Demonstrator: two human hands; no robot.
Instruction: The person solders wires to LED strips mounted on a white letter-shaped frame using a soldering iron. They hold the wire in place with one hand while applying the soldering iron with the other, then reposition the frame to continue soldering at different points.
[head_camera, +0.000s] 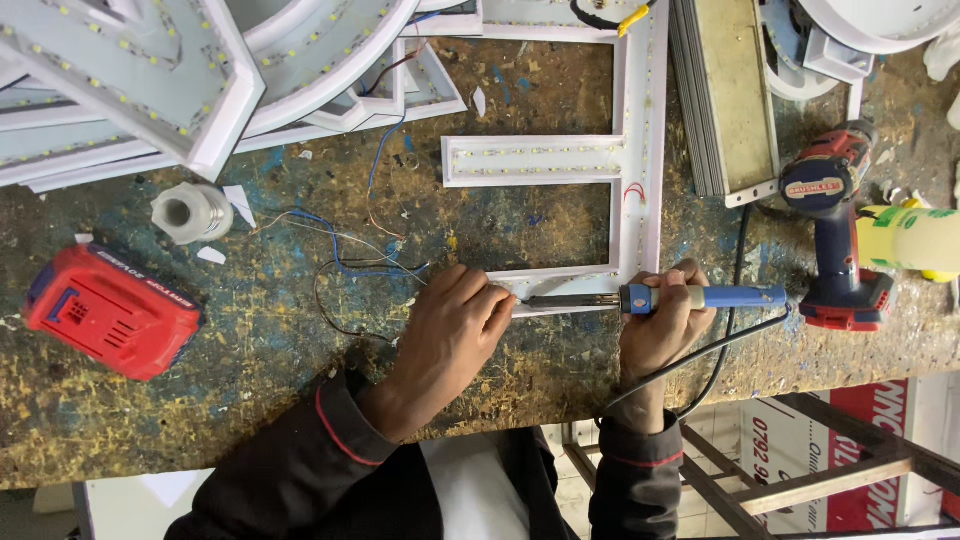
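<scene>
The right hand is closed around the blue handle of a soldering iron, which lies nearly level over the worktop with its dark tip pointing left, so the tip meets the lower edge of a white sign letter just where the left hand is. That left hand has its fingers pinched together at the letter's corner, seemingly pressing a thin wire down at the spot the tip touches; what exactly sits between the fingertips is too small to tell. The wire trails away to the left in loose blue and dark loops, slack enough not to pull on the joint. The iron's black cord drops off the near edge of the worktop, clear of the hands. The letter lies open side up, its rows of small lights showing, which leaves the inside within reach. Well to the left sits a red battery pack, with a white plastic fitting beyond it; a red cordless drill lies to the right, just beside the iron's handle end. More white letters are stacked at the far left.
</scene>
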